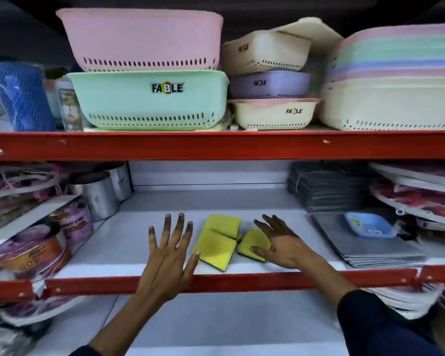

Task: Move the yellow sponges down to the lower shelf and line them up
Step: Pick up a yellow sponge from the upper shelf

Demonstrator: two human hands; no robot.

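Flanking sponges: tins, mats.

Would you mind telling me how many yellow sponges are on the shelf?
3: rear sponge, front sponge overlapping it, and right sponge under the right hand. Others may be hidden.

Three yellow sponges on the white shelf. Two hands, two metal tins. One small blue tray.
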